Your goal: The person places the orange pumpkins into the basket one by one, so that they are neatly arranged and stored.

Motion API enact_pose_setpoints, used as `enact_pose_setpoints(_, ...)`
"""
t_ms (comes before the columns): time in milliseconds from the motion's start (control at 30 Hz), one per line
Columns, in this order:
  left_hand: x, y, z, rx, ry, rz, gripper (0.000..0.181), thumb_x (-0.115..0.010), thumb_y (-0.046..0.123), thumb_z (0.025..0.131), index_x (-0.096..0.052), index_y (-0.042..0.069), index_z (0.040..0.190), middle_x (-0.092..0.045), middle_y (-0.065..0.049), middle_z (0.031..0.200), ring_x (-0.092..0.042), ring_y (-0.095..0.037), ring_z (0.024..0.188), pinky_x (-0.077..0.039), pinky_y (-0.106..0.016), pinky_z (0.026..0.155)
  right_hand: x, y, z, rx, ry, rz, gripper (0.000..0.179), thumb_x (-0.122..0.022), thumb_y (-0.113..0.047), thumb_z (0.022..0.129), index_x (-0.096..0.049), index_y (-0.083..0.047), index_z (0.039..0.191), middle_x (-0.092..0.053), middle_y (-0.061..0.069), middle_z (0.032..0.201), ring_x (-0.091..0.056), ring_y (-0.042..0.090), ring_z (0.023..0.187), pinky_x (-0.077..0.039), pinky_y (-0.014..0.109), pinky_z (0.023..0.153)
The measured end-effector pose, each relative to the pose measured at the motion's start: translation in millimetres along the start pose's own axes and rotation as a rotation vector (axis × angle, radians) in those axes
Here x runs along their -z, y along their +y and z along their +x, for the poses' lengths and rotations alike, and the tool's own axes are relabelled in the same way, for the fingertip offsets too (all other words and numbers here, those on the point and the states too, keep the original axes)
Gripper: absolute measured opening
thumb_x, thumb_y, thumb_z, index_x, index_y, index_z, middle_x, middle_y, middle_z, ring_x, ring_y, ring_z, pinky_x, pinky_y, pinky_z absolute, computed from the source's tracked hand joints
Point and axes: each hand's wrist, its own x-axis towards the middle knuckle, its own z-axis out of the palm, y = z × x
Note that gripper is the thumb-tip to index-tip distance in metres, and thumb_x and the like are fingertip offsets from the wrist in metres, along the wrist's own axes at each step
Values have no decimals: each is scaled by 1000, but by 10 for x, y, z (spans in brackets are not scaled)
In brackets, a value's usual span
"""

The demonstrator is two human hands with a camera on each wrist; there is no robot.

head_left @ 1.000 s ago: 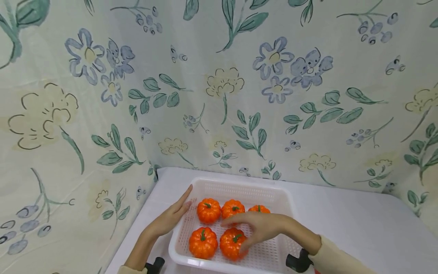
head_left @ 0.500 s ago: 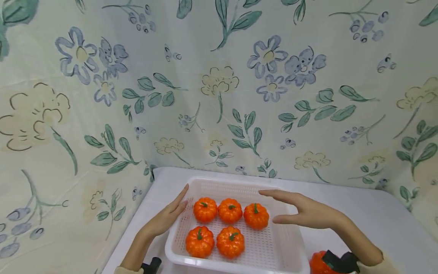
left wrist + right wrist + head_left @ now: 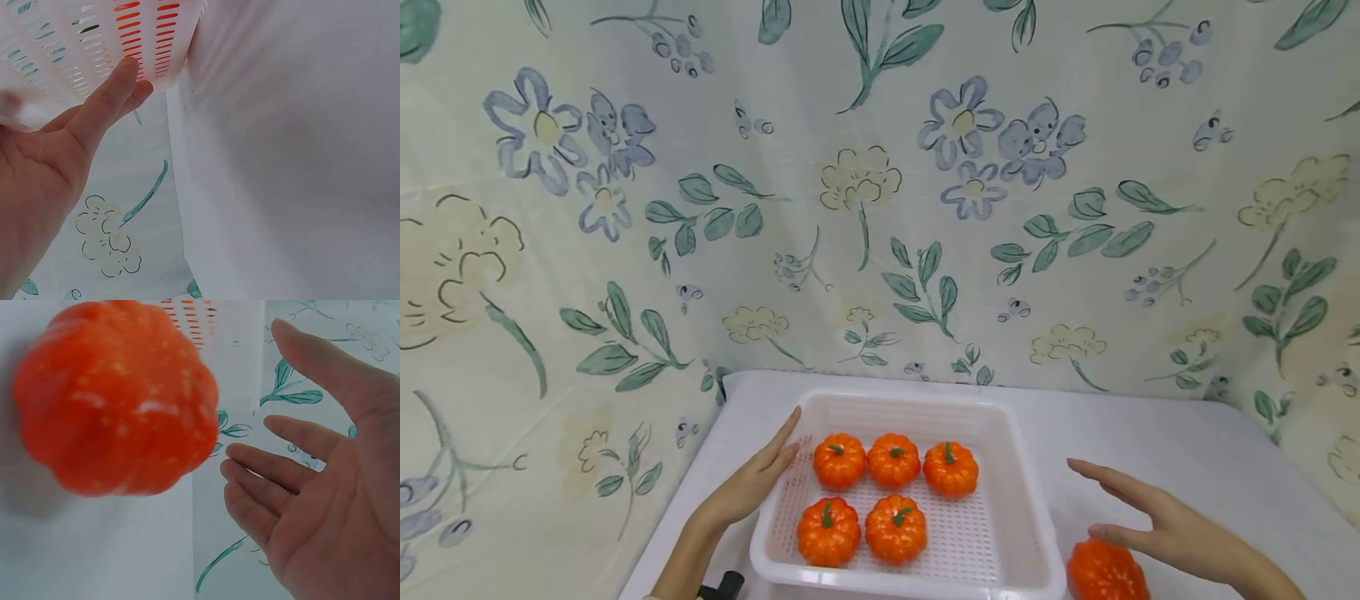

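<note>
A white perforated plastic basket [image 3: 1022, 500] holds several small orange pumpkins [image 3: 897, 530] with green stems, three in the back row and two in front. My left hand [image 3: 747, 486] rests with extended fingers against the basket's left side; in the left wrist view its fingertips touch the slotted wall [image 3: 94, 37]. To the right of the basket, one more orange pumpkin [image 3: 1105, 571] sits on the table. Over that pumpkin hovers my right hand [image 3: 1172, 529], thumb and fingers spread apart, holding nothing. In the right wrist view the pumpkin [image 3: 115, 400] stands beside the open palm.
A white cloth covers the table [image 3: 1120, 433]. Behind it and at the left hangs a floral curtain [image 3: 880, 208]. A black strap piece [image 3: 724, 585] shows near my left wrist.
My right hand has left the pumpkin in the basket's front row and moved right, out of the basket, to above the outside pumpkin. My left hand stays at the basket's side.
</note>
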Motion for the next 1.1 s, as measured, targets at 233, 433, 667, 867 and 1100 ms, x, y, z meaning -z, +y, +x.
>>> enact_pose_setpoints(233,1,-12,2,0,2,3,62,-34,41,113,-7,31,168,-9,-5,176,-15,-32,161,-22,-58,126,-245,412,-125,-191,-94,215,73,-59,-43,104,-25,-24,166,-14,32,169,-39,59,137,-55,74,85)
enact_pose_setpoints(433,11,-22,7,-10,3,10,62,-34,41,113,-6,30,168,-9,-6,176,-15,-33,161,-21,-59,126,-390,626,-184,-220,-162,472,73,-62,-33,101,-26,-26,165,-1,33,169,-52,41,130,-59,66,90)
enact_pose_setpoints(667,6,-3,-13,-27,-10,4,62,-33,37,114,-6,25,168,-7,-7,176,-12,-32,161,-14,-57,127,-439,657,-197,-209,-187,565,66,-62,-30,102,-35,-17,161,-33,31,161,-61,29,118,-62,56,92)
enact_pose_setpoints(867,-5,6,-20,-42,-15,2,62,-33,36,114,-6,24,168,-7,-11,175,-12,-38,160,-17,-61,126,-390,614,-126,-208,-148,446,67,-62,-34,103,-37,-9,159,-56,21,147,-63,27,112,-62,54,91)
enact_pose_setpoints(1100,2,10,-12,-14,-2,3,62,-35,38,114,-7,28,168,-8,-6,176,-14,-33,161,-18,-58,127,-184,576,59,-116,-11,171,67,-66,-35,101,-43,-4,156,-49,29,153,-62,30,119,-57,64,94)
